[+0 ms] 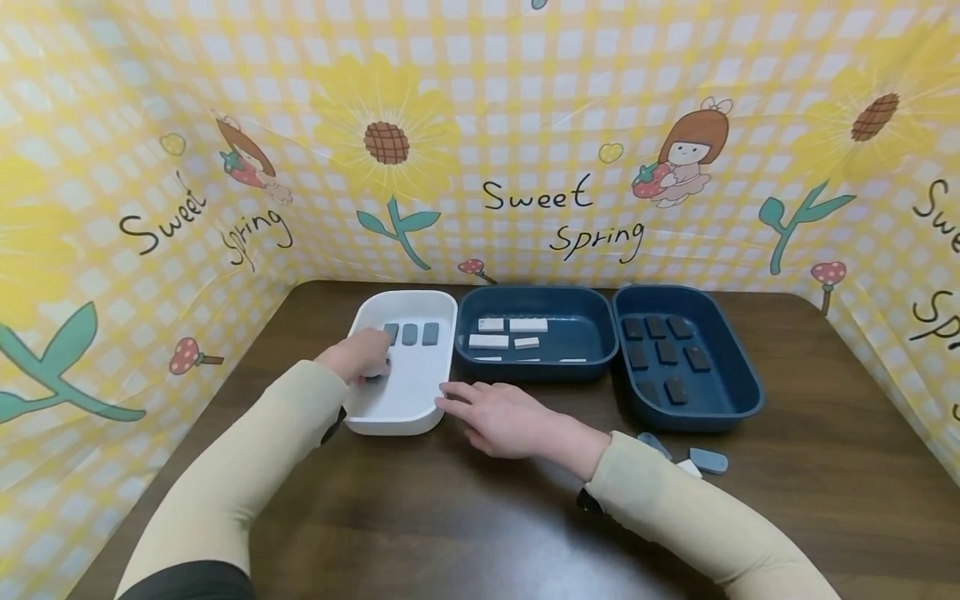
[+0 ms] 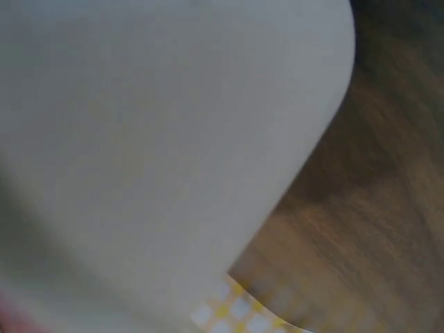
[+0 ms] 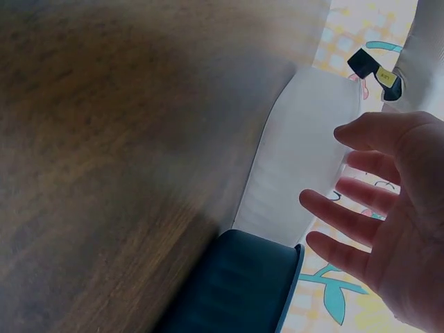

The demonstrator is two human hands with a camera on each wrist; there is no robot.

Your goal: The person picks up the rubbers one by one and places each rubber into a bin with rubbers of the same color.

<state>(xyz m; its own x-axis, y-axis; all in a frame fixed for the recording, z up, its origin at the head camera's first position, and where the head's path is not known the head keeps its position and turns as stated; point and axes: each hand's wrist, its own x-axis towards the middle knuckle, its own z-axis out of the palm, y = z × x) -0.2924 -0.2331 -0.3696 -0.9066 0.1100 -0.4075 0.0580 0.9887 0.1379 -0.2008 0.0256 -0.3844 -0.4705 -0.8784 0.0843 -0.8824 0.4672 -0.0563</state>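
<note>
My left hand [image 1: 362,354] reaches down inside the white tray [image 1: 401,427], its fingers bent round a small grey-blue block [image 1: 372,379] that they partly hide. Three similar grey-blue blocks [image 1: 409,334] stand in a row toward the tray's far end. My right hand [image 1: 506,421] is at the tray's near right corner, its fingers extended toward the rim, holding nothing. In the right wrist view its fingers are spread beside the white tray's outer wall [image 3: 298,152]. The left wrist view is mostly filled by the blurred tray wall [image 2: 166,152]; the left fingers' grip is hidden there.
A navy tray [image 1: 536,372] in the middle contains several white blocks [image 1: 528,325]. Another navy tray [image 1: 750,400] at right contains several dark blocks [image 1: 666,352]. On the brown table [image 1: 450,517], near the right sleeve, lie loose grey-blue pieces [image 1: 708,461] and a white one [image 1: 689,468].
</note>
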